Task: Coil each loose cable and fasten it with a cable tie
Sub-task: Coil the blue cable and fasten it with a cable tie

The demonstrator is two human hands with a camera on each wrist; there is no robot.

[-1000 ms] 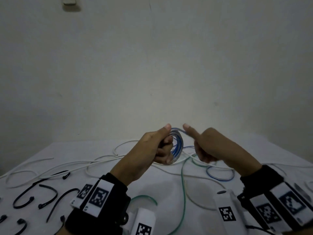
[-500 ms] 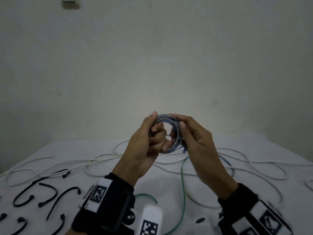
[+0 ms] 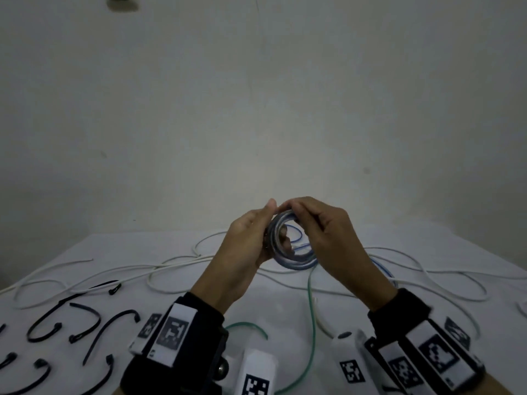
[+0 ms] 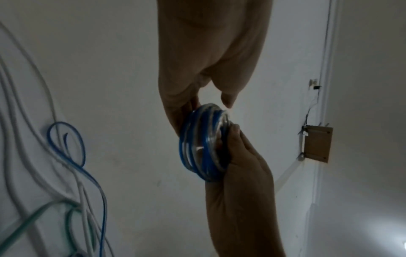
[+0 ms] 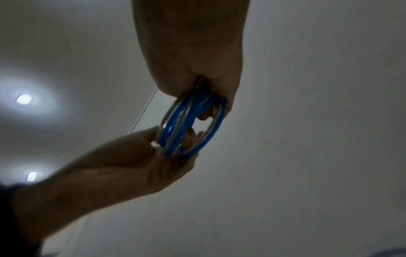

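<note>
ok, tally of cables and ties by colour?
blue cable: 1, mostly coiled
green cable: 1
white cables: at least 2, tangled
black cable ties: at least 6, some cut off by the frame
Total: at least 10

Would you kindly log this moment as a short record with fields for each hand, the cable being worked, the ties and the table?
left hand: holds the blue coil on its left side, thumb up at the top
right hand: pinches the coil's top and right side
blue coil: several loops, held above the table, no tie on it
cable ties: black, loose, lying front left
table: white; white cables and a green cable lie uncoiled
</note>
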